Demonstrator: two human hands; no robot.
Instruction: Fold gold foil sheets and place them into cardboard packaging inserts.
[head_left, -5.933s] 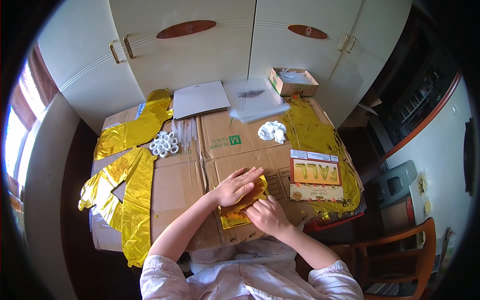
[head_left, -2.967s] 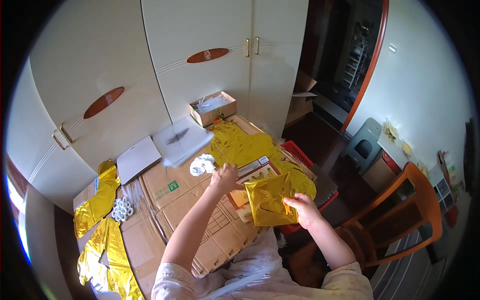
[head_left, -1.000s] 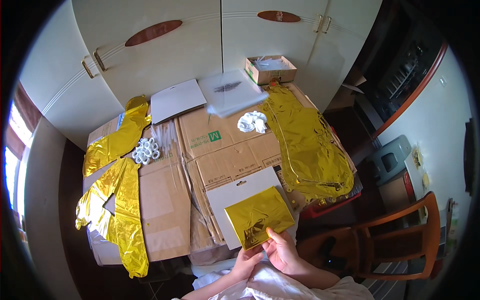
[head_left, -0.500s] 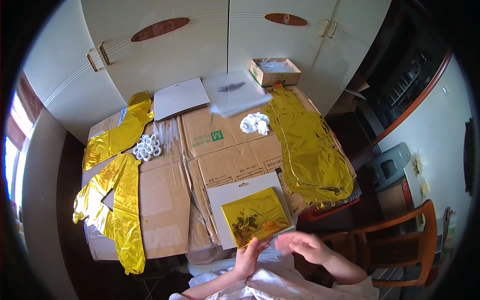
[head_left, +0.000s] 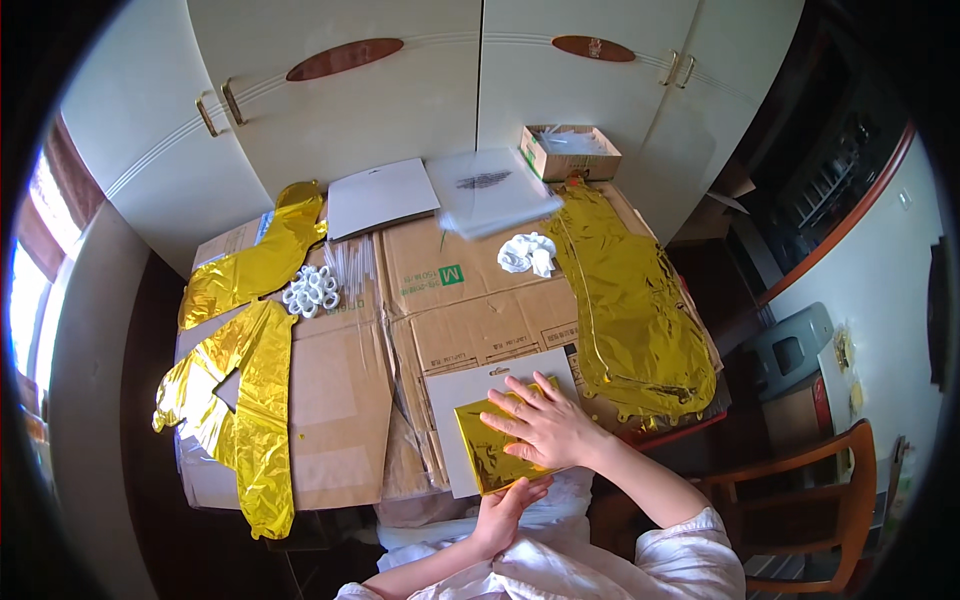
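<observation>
A folded gold foil packet (head_left: pixel 482 450) lies on a white card (head_left: pixel 447 410) with a hanging hole, at the near edge of the table. My right hand (head_left: pixel 545 428) rests flat on top of the packet, fingers spread. My left hand (head_left: pixel 508 515) grips the packet's near edge, thumb towards the foil; its other fingers are partly hidden. To the right lies a large flat gold foil balloon (head_left: pixel 640 310). Two more flat gold foil pieces, an upper one (head_left: pixel 255 262) and a lower one (head_left: pixel 262 400), spread over the left side.
Flattened cardboard (head_left: pixel 340 420) covers the table. On it are white rings (head_left: pixel 312 292), clear straws (head_left: pixel 350 262), a crumpled white bundle (head_left: pixel 527 255), a stack of white cards (head_left: pixel 383 198) and clear bags (head_left: pixel 495 195). A small open box (head_left: pixel 570 155) stands behind; a wooden chair (head_left: pixel 860 500) is at right.
My right hand has moved left from beside the packet onto its top and spread its fingers. My left hand stays at the near edge. The whole view has shifted slightly.
</observation>
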